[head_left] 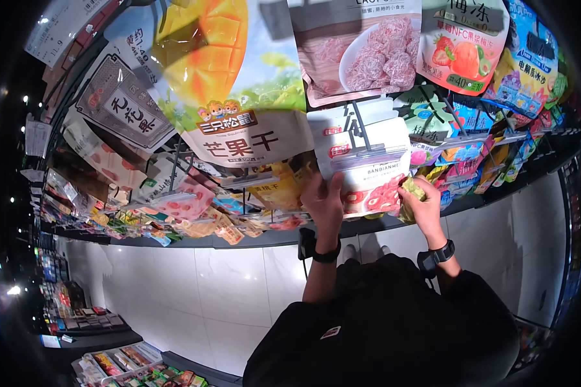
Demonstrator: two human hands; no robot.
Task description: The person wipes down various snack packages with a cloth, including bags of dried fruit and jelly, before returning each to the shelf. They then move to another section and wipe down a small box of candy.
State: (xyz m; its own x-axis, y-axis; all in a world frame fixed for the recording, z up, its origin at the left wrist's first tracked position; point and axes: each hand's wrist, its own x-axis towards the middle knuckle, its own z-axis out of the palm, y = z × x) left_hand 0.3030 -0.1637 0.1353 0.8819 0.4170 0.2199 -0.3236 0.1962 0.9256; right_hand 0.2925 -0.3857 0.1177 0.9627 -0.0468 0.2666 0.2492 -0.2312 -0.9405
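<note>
In the head view, a white snack pouch with red fruit pictures hangs on a rack hook in front of me. My left hand is closed at its left edge, the thumb along the pouch's side; part of the fingers is hidden. By the pouch's lower right corner, my right hand is closed around a small yellow-green packet, partly covered by the fingers. A large dried mango bag hangs above and left of my left hand. Behind that hand shows a yellow snack bag.
A pink pouch and a strawberry jelly pouch hang above. Blue bags fill the right side. A dark shelf edge runs below the rows, above the tiled floor. A snack tray stands lower left.
</note>
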